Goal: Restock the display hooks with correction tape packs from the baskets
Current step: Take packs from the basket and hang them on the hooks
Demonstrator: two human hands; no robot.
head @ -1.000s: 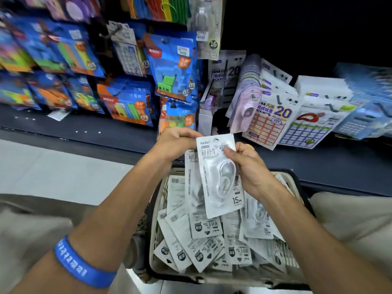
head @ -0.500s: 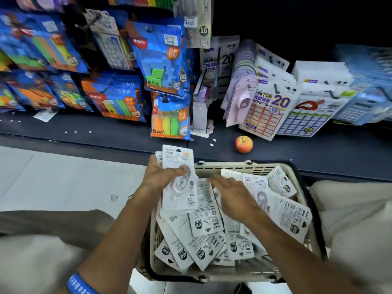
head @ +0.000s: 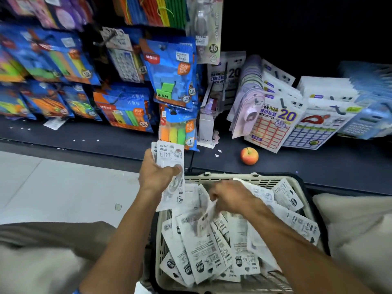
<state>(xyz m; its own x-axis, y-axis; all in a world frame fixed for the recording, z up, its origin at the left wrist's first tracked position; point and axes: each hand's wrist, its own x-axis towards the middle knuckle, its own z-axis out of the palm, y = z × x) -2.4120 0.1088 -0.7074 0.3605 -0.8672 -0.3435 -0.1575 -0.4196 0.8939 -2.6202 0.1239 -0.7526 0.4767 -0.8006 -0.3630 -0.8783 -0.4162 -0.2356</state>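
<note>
Left hand [head: 156,177] grips upright white correction tape packs [head: 169,166] marked "BoBo" and "15m" above the cream basket [head: 222,178]; right hand [head: 231,197], fingers curled, pinches a blurred pack [head: 206,217] from the loose pile inside; shelf stickers [head: 273,124] read "20".

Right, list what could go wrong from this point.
1. The left hand grips a few correction tape packs by one edge; they may fan out and slip.
2. The right hand pinches one pack from the loose pile in the basket; neighbouring packs could get dragged out.
3. The apple could roll if bumped.
</note>
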